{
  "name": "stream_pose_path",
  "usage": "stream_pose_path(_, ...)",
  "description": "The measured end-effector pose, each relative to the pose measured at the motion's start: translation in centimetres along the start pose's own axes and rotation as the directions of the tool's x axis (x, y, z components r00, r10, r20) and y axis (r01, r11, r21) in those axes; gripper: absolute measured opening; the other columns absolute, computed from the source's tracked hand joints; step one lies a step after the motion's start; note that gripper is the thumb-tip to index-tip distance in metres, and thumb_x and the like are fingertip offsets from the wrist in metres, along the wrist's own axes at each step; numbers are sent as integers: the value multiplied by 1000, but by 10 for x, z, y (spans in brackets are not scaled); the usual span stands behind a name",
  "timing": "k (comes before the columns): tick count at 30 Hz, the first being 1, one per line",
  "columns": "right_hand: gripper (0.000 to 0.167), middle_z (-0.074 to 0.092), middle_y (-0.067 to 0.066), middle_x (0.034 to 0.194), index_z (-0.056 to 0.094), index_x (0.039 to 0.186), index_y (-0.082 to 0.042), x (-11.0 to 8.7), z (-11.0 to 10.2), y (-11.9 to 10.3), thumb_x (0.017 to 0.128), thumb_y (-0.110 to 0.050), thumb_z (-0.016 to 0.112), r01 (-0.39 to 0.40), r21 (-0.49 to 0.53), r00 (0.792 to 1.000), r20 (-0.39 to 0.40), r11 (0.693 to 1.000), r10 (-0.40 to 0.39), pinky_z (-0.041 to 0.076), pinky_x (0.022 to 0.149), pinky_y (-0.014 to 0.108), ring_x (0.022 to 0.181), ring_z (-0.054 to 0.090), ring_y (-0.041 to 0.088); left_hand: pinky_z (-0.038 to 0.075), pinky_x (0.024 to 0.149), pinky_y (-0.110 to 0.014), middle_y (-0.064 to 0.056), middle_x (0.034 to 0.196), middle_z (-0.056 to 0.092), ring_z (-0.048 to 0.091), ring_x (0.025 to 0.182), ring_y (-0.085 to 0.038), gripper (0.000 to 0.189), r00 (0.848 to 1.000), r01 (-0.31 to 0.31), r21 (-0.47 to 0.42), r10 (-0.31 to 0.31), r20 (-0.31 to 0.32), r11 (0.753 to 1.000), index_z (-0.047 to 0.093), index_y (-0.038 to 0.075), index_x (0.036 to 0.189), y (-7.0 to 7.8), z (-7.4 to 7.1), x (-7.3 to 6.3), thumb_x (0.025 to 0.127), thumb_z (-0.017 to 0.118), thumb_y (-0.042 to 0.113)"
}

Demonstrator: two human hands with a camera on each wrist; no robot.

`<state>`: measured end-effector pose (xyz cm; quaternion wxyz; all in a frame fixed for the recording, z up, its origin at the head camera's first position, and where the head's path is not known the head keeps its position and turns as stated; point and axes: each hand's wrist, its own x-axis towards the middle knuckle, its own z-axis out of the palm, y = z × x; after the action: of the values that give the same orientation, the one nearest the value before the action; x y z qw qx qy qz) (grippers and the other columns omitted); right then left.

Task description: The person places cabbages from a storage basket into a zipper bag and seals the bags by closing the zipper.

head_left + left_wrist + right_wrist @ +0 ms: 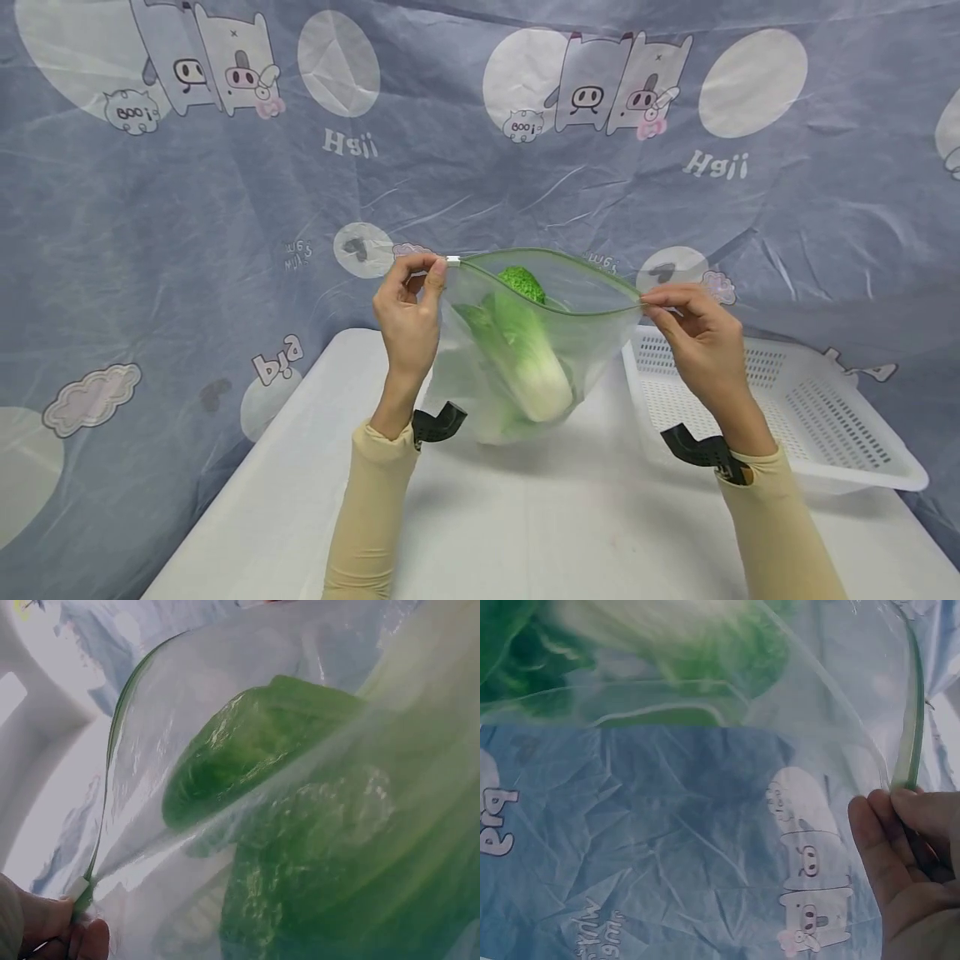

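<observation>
A clear zip bag (600,354) with a green seal hangs upright between the two hands, its mouth parted in the middle. Inside lie a leafy cabbage (542,375) with a thick white base and a bumpy green vegetable that looks like broccoli (521,282). My left hand (408,317) pinches the bag's left top corner, beside the white slider (453,261). At the opposite corner my right hand (701,346) pinches the end of the seal between thumb and fingers. Through the plastic, the left wrist view shows blurred green shapes (240,757).
Behind the right hand, a white perforated basket (813,417) stands on the white table (555,533). A blue-grey cloth (187,217) printed with cartoon pigs hangs at the back and sides. Each wrist wears a black camera mount (438,422).
</observation>
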<state>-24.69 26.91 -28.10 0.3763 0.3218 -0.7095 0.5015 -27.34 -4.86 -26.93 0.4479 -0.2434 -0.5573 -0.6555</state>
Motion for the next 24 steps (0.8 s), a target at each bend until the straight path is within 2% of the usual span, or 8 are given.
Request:
stream_pose_path(5,21,64,8,103,67,99,11,1,10,9,81,20,62,-41,-123,999,10,992,43,51,90,17,101,62,7,55,77,-32,-21,90,62,62,77,-24,16,996,-89,2,89,-4,996,64,-9,94,0,3,-1,92,64,7)
stream_pose_path(10,17,62,16,102,67,99,10,-7,13,15,83,15,64,-127,-207,988,64,970,143,50,86,11,105,60,2,50,77,-30,-17,88,64,59,81,-25,11,994,-94,81,89,58,992,67,-5,93,0,4,-2,91,66,6)
stream_pose_path(13,13,63,14,103,67,99,6,-15,5,27,86,9,65,-203,-236,966,112,950,234,51,83,10,102,62,3,45,74,-32,-14,86,65,57,81,-22,10,991,-98,128,85,106,987,68,-2,92,1,5,-2,90,67,8)
stream_pose_path(16,9,63,9,105,66,98,0,-23,-6,39,89,1,65,-278,-285,931,155,917,330,51,80,9,97,63,-1,45,75,-32,-12,85,66,57,81,-19,11,983,-93,141,68,170,986,68,1,92,3,9,-5,91,67,12)
stream_pose_path(18,7,64,8,104,66,98,-3,-29,-14,44,92,-4,63,-313,-345,904,179,885,389,49,79,8,92,61,-5,46,78,-31,-10,85,66,58,81,-17,11,973,-84,140,51,226,987,68,2,92,6,15,-10,91,67,13)
stream_pose_path(20,8,66,7,102,66,98,-6,-33,-21,47,94,-7,59,-331,-420,875,198,845,441,49,78,10,90,60,-7,48,79,-30,-8,85,66,59,81,-16,10,956,-72,134,30,292,988,68,4,92,7,22,-16,92,66,14)
stream_pose_path(22,10,68,8,100,66,98,-7,-37,-28,50,95,-10,56,-334,-479,850,220,812,479,48,76,18,88,60,-1,49,78,-28,-6,85,67,59,80,-14,10,933,-60,132,9,359,989,68,5,93,7,32,-24,92,66,15)
stream_pose_path(24,12,69,7,96,66,97,-10,-40,-34,51,96,-13,54,-321,-543,832,229,776,505,46,73,25,87,59,8,49,77,-26,-4,86,67,59,80,-12,10,910,-43,132,-16,415,990,68,7,94,6,42,-33,93,65,16)
